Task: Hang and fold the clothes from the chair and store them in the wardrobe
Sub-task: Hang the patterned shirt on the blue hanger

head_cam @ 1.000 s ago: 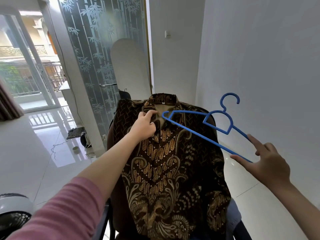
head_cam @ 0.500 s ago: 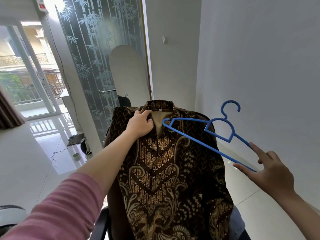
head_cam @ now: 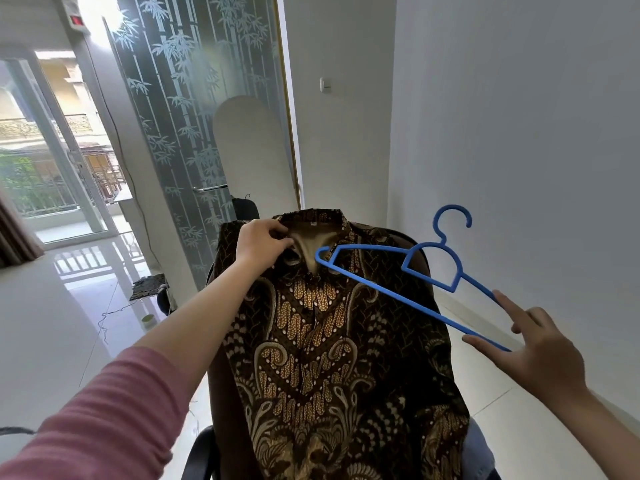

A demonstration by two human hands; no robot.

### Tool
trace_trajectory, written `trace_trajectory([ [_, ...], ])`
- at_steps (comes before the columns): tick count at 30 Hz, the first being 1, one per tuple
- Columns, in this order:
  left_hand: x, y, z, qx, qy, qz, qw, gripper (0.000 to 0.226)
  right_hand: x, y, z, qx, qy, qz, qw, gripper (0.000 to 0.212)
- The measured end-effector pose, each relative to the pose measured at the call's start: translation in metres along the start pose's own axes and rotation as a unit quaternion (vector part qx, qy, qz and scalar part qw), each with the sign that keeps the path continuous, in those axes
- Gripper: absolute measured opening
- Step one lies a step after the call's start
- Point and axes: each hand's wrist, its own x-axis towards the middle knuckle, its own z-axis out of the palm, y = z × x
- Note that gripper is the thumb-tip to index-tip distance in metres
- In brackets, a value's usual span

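Hanging step: the person is about to feed a blue hanger (head_cam: pixel 408 282) into a brown batik shirt (head_cam: pixel 332 341), judging by how things lie.
Shirt place: draped over the back of the chair (head_cam: pixel 420 258), collar at the top edge, hem falling toward the seat.
Left hand (head_cam: pixel 261 242): fingers curled, pinching the collar edge on the shirt's left side and pulling the neck open.
Right hand (head_cam: pixel 533 348): fingers spread almost straight, the hanger's near end resting across them, thumb beneath; a loose carry, not a firm clasp.
Hanger place: slanted across the shirt's chest, far tip just beside the open neck, hook pointing up toward the wall (head_cam: pixel 519 133).
Shirt handling: probably light, soft and limp; it will sag and slide off the chair back unless held at collar or shoulder seams.
Hanger handling: thin stiff plastic, likely light; best held near the hook for control.
In the way: the chair back fills the shirt, so the far shoulder may need lifting clear.
Around: frosted bamboo-pattern glass panel (head_cam: pixel 194 133) behind; glossy white floor (head_cam: pixel 52 323); wardrobe not seen.
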Motion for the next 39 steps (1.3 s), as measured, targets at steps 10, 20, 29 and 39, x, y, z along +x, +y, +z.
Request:
trace_trajectory([
  [10, -0.006, 0.021, -0.046, 0.057, -0.145, 0.060, 0.986, 0.054, 0.013, -0.039, -0.011, 0.013, 0.064, -0.070, 0.995, 0.093],
  [20, -0.046, 0.091, -0.089, 0.003, -0.202, 0.175, 0.964, 0.035, 0.007, -0.106, -0.029, -0.018, 0.150, -0.173, 0.973, 0.087],
  [29, -0.076, 0.146, -0.140, -0.086, -0.166, 0.148, 0.971, 0.032, -0.015, -0.148, -0.046, -0.014, 0.234, -0.211, 0.949, 0.083],
  [39, -0.127, 0.164, -0.115, -0.026, -0.231, 0.118, 0.965, 0.026, -0.046, -0.129, -0.051, 0.002, 0.183, -0.184, 0.966, 0.085],
])
